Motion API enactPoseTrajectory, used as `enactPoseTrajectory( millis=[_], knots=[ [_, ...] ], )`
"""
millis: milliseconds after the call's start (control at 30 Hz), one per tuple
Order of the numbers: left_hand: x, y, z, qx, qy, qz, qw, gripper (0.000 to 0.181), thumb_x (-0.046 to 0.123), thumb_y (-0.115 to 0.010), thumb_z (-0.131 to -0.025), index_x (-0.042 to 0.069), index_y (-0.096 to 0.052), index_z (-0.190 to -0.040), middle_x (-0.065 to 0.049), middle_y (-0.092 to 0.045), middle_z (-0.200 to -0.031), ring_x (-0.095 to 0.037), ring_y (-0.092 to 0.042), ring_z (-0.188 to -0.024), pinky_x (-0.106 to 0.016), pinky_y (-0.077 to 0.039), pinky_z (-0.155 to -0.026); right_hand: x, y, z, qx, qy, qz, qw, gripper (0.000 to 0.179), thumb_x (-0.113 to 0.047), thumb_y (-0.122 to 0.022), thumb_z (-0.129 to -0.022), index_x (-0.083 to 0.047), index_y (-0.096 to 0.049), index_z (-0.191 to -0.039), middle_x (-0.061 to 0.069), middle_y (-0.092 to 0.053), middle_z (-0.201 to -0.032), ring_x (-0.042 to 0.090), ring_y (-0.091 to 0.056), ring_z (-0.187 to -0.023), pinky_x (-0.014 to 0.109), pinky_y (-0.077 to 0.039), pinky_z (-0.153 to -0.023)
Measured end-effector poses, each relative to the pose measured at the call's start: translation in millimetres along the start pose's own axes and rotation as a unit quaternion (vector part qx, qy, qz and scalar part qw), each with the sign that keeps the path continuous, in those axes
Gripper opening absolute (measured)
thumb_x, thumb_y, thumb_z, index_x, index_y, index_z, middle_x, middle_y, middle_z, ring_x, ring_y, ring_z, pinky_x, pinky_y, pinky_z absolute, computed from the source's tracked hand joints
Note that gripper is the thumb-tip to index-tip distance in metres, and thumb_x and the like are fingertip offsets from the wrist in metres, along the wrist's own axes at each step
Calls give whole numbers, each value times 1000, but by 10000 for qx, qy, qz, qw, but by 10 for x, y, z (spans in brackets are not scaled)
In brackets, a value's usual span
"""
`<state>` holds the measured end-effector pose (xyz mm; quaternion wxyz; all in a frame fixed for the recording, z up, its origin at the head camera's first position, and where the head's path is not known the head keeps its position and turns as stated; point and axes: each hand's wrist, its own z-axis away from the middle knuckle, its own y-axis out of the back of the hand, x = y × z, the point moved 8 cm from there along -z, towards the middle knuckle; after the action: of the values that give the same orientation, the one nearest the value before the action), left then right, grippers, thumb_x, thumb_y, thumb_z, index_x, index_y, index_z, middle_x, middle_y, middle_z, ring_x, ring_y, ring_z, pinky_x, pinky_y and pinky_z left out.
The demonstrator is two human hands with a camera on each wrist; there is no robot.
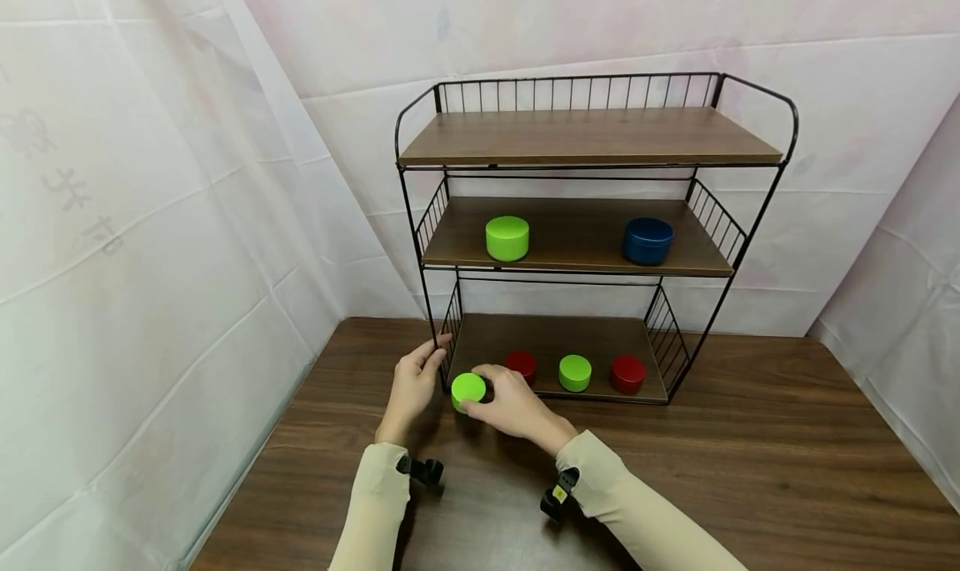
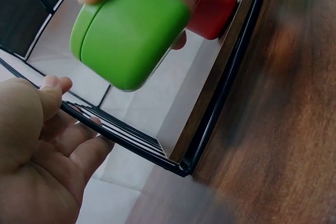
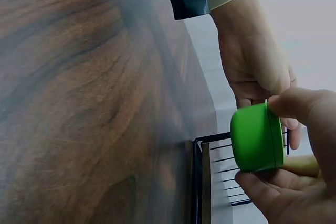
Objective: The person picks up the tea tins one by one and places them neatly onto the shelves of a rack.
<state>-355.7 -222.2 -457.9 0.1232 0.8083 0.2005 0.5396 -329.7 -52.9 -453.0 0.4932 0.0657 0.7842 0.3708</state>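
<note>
My right hand (image 1: 517, 404) pinches a small round green tin (image 1: 468, 392) between thumb and fingers, at the left front corner of the bottom shelf. In the left wrist view this green tin (image 2: 131, 32) fills the upper middle, its lid seam visible. My left hand (image 1: 414, 379) grips the black wire side of the rack (image 1: 427, 304) low on the left, thumb on one side and fingers on the other. On the bottom shelf (image 1: 487, 333) sit a red tin (image 1: 521, 366), partly hidden by my right hand, another green tin (image 1: 575, 373) and a second red tin (image 1: 627, 374).
The middle shelf (image 1: 570, 221) holds a larger green tin (image 1: 507, 238) at left and a blue tin (image 1: 648, 242) at right. Above it is the wooden top shelf (image 1: 585, 137) with a wire rail. The rack stands on a brown wooden table (image 1: 787, 438) before white cloth (image 1: 187, 179).
</note>
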Motion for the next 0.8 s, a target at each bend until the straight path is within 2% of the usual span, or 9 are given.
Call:
enactPoseTrajectory(
  millis=[167,200,300,400,700,800],
  knots=[
    [8,10,10,18,-28,-13,10000,31,20,-56,-107,17,-69,-135,-7,-69,-136,-29,-64,-96,-36,-47,-83,15,21,-78,234,-189,-85,9995,55,-29,-75,-93,2,-61,-137,16,-67,-128,25,-67,-110,39,-56,-90],
    [8,10,10,21,-35,-7,10000,31,20,-56,-107,18,-69,-135,-8,-69,-135,-29,-63,-95,-36,-47,-82,19,24,-92,287,-212,-59,9993,55,-28,-75,-93,2,-61,-137,16,-67,-127,24,-67,-108,38,-57,-88],
    [6,5,3,22,-53,43,10000,30,19,-56,-107,18,-69,-135,-8,-69,-136,-26,-67,-112,-39,-51,-91,40,33,-133,421,-353,-17,9985,56,-28,-75,-93,3,-60,-137,17,-66,-127,23,-67,-103,35,-57,-83],
    [-3,0,-6,26,-40,84,10000,30,18,-57,-107,16,-69,-134,-8,-68,-136,-26,-64,-126,-47,-52,-100,62,39,-163,542,-496,33,9973,58,-28,-75,-93,5,-58,-138,19,-65,-128,25,-66,-103,37,-57,-82],
    [-10,10,-4,40,-13,92,9999,30,19,-57,-107,17,-70,-134,-8,-68,-136,-25,-63,-127,-51,-51,-101,117,-11,-258,705,-797,87,9943,60,-29,-73,-96,5,-55,-142,21,-64,-130,28,-66,-105,40,-57,-84],
    [-12,0,-5,35,-26,116,9999,31,18,-57,-107,12,-69,-135,-10,-68,-137,-27,-62,-128,-52,-51,-102,132,-24,-285,750,-836,87,9936,59,-27,-73,-96,6,-56,-141,21,-65,-128,28,-66,-103,40,-56,-82]
  ],
)
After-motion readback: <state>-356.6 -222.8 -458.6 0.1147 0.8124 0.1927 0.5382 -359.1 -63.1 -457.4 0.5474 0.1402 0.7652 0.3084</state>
